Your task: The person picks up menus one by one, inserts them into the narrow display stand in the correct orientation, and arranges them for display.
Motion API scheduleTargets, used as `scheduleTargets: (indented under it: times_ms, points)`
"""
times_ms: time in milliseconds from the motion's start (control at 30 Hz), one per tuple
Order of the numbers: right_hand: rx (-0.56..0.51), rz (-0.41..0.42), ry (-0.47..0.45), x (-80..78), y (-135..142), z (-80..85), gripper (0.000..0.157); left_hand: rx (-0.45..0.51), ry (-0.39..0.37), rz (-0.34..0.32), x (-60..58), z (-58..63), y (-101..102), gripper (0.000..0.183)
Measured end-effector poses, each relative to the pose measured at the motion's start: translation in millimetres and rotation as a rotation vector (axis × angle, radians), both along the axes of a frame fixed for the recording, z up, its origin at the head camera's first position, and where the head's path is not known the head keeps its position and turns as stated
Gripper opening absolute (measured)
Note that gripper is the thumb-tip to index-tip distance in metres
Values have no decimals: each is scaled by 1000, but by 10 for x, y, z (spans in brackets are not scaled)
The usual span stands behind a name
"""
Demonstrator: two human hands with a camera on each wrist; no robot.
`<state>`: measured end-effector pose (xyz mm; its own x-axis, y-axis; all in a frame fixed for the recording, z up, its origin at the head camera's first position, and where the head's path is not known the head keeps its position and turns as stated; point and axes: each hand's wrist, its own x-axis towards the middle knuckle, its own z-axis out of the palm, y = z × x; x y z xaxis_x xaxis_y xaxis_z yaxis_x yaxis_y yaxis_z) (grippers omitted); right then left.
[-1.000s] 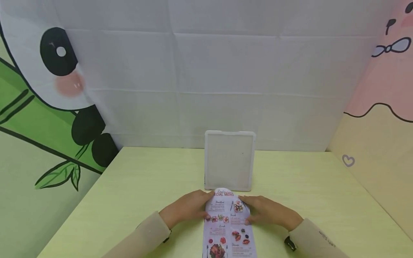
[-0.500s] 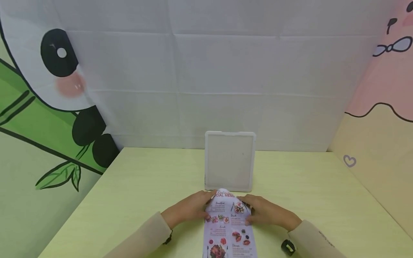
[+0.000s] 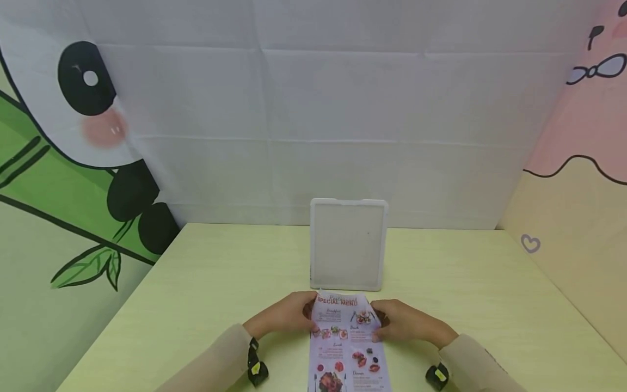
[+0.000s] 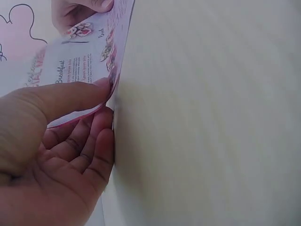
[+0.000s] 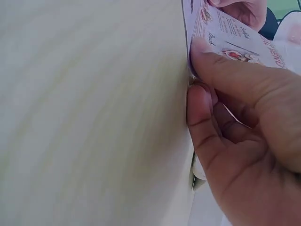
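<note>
A printed paper menu [image 3: 340, 348] headed "Special Menu" lies at the front of the table, its top part lifted and bent. My left hand [image 3: 289, 313] holds its left edge; in the left wrist view, the thumb is on the printed face and the curled fingers are underneath. At the opposite edge, my right hand [image 3: 409, 321] pinches the paper between thumb and fingers, as the right wrist view of the menu [image 5: 230, 33] shows. Just behind the sheet stands a white-framed rectangular panel [image 3: 348, 245], upright. The menu's lower end runs out of the head view.
The pale yellow table [image 3: 235, 267] extends to both sides and behind the panel. A white cloth [image 3: 343, 109] hangs at the back. Painted cartoon walls close in the left and right sides. Each wrist wears a black strap with a small device.
The menu's top end has gone from a rounded curl to a wider, straighter edge. My left hand has turned slightly, its thumb moving off the top corner. My right hand has barely shifted.
</note>
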<state>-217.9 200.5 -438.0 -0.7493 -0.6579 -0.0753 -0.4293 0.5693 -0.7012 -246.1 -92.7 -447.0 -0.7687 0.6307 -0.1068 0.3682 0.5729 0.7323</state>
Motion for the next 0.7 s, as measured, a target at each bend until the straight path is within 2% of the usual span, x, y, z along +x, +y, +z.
scheduleTargets:
  times_ms: [233,367,467,700]
  points:
    - [-13,11,3,-2,21,-1,18,26,-18,0,6,8,-16,33]
    - [-38,20,-27,-20,38,-28,29,51,-22,-19,5,-2,-35,29]
    - [-56,23,-51,-30,48,-40,40,55,-30,-10,6,-6,-40,25]
    - [-73,38,-45,-20,53,-40,34,37,-70,16,7,-8,-32,21]
